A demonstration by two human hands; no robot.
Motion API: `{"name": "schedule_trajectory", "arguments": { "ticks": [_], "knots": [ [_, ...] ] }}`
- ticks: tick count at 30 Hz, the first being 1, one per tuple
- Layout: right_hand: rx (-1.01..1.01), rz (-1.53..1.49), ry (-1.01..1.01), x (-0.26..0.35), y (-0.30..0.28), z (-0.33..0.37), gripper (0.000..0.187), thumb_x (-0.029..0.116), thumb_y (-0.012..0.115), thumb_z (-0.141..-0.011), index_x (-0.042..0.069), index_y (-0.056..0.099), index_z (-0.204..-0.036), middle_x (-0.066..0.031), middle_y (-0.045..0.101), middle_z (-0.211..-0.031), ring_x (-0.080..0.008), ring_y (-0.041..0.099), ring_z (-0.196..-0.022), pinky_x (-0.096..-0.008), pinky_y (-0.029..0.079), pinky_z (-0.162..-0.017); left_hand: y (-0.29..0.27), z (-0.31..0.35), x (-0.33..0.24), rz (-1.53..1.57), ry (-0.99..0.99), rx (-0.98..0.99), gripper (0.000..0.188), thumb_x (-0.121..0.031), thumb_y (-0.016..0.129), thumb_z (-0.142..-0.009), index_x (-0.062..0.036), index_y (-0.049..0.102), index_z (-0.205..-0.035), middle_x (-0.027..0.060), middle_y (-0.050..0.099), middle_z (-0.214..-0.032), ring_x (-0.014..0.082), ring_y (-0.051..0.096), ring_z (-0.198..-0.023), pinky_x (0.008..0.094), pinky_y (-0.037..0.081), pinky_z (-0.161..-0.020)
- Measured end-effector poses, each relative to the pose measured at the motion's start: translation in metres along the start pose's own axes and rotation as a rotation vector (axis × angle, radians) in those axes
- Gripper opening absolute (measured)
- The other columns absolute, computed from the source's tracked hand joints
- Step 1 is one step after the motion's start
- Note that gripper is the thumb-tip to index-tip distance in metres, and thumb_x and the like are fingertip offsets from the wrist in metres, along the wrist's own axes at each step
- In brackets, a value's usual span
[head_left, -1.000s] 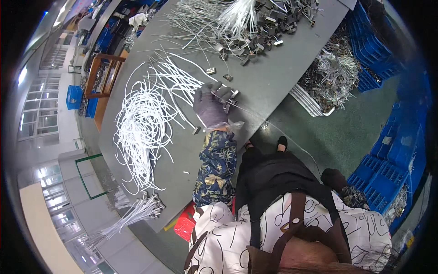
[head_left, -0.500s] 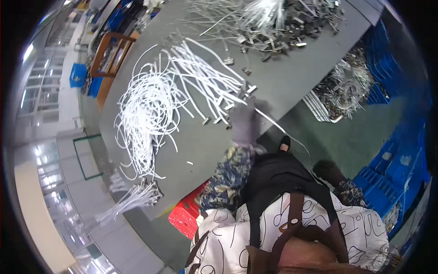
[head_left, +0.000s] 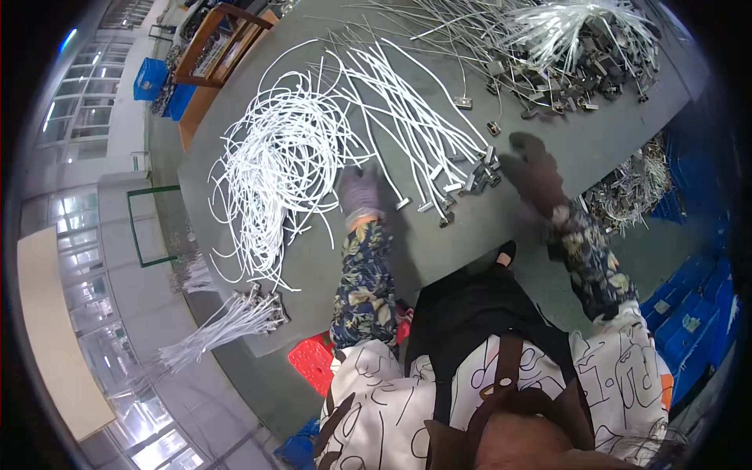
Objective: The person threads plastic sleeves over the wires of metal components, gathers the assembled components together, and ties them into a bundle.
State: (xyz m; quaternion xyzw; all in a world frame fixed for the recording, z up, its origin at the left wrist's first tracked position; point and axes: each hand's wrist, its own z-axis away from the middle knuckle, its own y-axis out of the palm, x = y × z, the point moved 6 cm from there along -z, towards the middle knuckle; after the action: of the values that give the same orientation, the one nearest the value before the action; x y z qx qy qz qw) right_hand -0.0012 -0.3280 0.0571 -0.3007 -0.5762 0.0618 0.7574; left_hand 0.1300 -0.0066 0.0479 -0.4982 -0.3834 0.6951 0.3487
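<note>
My left hand [head_left: 360, 194], in a grey glove, reaches to the right edge of a big tangled heap of white cords [head_left: 274, 160] on the table. Its fingertips are among the cord ends, and I cannot make out whether they grip one. My right hand [head_left: 535, 174], in a darker glove, hovers blurred at the table's near right, thumb and fingers apart, nothing visible in it. Just left of it lie several small metal connectors [head_left: 479, 178]. They sit at the near ends of a loose row of straighter white cords [head_left: 415, 117].
A large pile of metal connectors with thin wires [head_left: 595, 74] covers the far right of the grey table [head_left: 329, 301]. A bundle of white cords with metal ends [head_left: 235, 325] overhangs the left edge. Below are a red stool [head_left: 312, 364], a filled crate [head_left: 630, 188] and blue crates [head_left: 697, 301].
My left hand has moved left from the connectors to the cord heap. My right hand has risen from low beside my body to over the table. The cord stretched between them is gone from both.
</note>
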Motion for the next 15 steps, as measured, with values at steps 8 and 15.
{"name": "schedule_trajectory", "arguments": {
  "ticks": [8, 15],
  "knots": [
    [-0.144, 0.317, -0.283, -0.021, 0.018, -0.07, 0.026, 0.025, 0.064, -0.077, 0.003, 0.06, -0.09, -0.0159, 0.059, -0.092, -0.029, 0.057, -0.083, -0.039, 0.046, -0.076, 0.028, -0.01, 0.033, 0.511, 0.129, 0.254, 0.016, -0.01, 0.052, -0.083, -0.0026, 0.064, -0.091, 0.0088, 0.056, -0.067, 0.0173, 0.058, -0.063, 0.0293, 0.047, -0.055],
    [0.111, -0.623, 0.119, -0.036, -0.019, 0.04, 0.022, 0.016, 0.061, -0.084, 0.003, 0.062, -0.102, -0.0071, 0.06, -0.082, -0.0141, 0.058, -0.074, -0.0275, 0.048, -0.068, 0.068, 0.119, -0.069, 1.483, -0.052, 0.808, 0.021, -0.013, 0.061, -0.081, -0.0031, 0.056, -0.099, 0.0028, 0.054, -0.082, 0.012, 0.054, -0.072, 0.024, 0.048, -0.061]
  ]
}}
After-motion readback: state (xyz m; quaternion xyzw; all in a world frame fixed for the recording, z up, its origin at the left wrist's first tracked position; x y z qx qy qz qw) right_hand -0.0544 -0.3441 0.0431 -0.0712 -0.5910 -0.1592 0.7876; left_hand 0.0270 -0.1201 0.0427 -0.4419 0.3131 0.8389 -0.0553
